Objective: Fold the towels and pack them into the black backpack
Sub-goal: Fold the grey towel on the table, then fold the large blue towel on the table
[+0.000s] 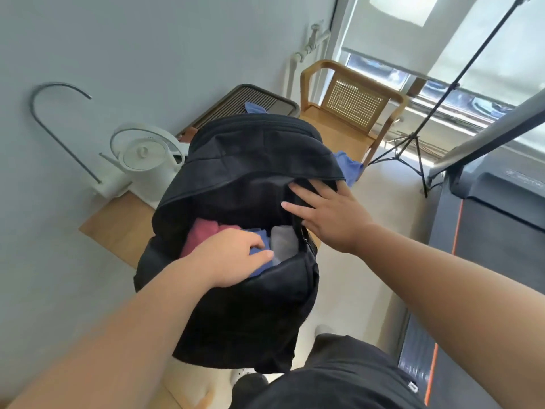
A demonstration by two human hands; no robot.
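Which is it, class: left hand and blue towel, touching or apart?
Touching. The head view shows the left hand pinching the blue towel inside the black backpack.

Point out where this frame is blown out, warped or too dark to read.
Head view: the window is blown out white; wide-angle distortion tilts the wall and chair; the black backpack is dim inside, though the red towel, blue towel and grey towel still read.
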